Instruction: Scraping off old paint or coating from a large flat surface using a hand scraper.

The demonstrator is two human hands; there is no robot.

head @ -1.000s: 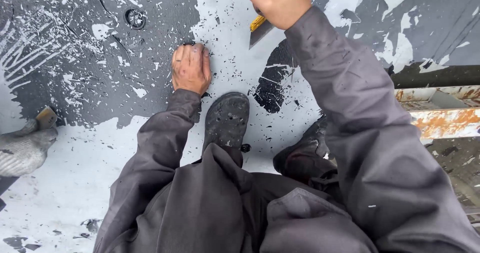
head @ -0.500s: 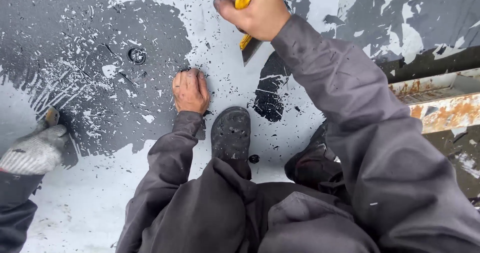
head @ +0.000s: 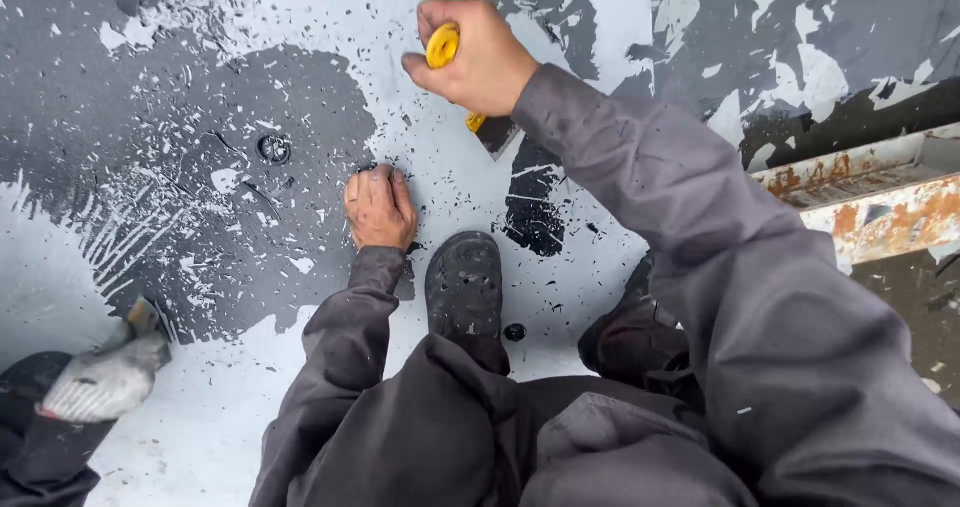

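The right hand [head: 480,57] is closed in a fist around the yellow handle of a scraper [head: 462,79], its fingers wrapped tight about the grip, with the dark blade [head: 497,133] angled down onto the painted floor [head: 560,27] just near of the hand. The left hand [head: 378,205] lies flat, palm down, fingers pressed together on the floor to the left of the blade, touching the edge of the large dark scraped patch [head: 200,197]. The work in hand looks like lifting pale paint off the dark surface beneath, so it would go best with the blade held at a low angle and its whole edge on the floor, pushed in short strokes from the bared dark edge into the paint that remains. The bracing hand is best kept to the side of the stroke rather than ahead of it, since a slip could drive the blade toward those fingers. A black shoe [head: 465,287] is planted near the blade's path and loose flakes lie all around it, so footing may be slippery. At the near left, another person's gloved hand [head: 105,377] works with its own tool [head: 143,317], well apart. A rusty metal beam [head: 880,207] runs along the right.
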